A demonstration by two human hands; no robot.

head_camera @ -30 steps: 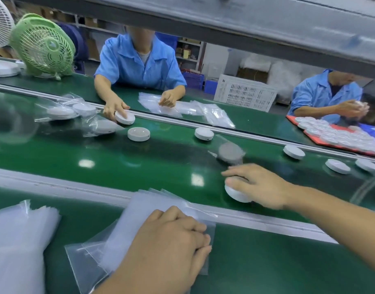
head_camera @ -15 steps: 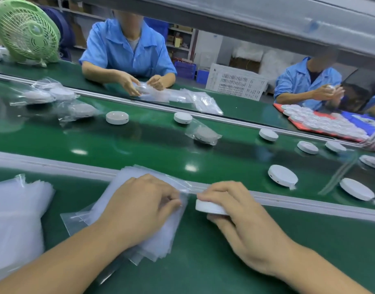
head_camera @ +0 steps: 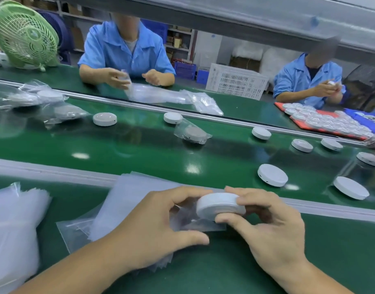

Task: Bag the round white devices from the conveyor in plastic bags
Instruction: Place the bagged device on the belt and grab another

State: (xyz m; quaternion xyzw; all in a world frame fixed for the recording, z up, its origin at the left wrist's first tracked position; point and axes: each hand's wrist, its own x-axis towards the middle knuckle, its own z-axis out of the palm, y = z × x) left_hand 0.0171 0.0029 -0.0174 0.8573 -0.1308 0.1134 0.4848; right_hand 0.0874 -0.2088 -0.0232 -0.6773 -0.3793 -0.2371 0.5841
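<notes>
White device (head_camera: 218, 204) held at plastic bag (head_camera: 189, 225) mouth.

A green fan (head_camera: 27, 37) stands far left, a white crate (head_camera: 235, 81) right of a blue-shirted worker (head_camera: 127, 54).

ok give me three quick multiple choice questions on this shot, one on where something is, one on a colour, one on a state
1. Where is the green fan?
A) far left, beyond the belt
B) beside the white crate
C) on the near bag stack

2. What colour is the tray under the heaped devices at far right?
A) yellow
B) red
C) black

3. The round white device in the right hand is:
A) lying on the belt
B) sealed in a bag
C) bare, held over a plastic bag

Answers:
1 A, it stands at the far-left edge, across the conveyor.
2 B, a red edge shows around the heap.
3 C, the fingers grip its rim and no film covers it.
</notes>
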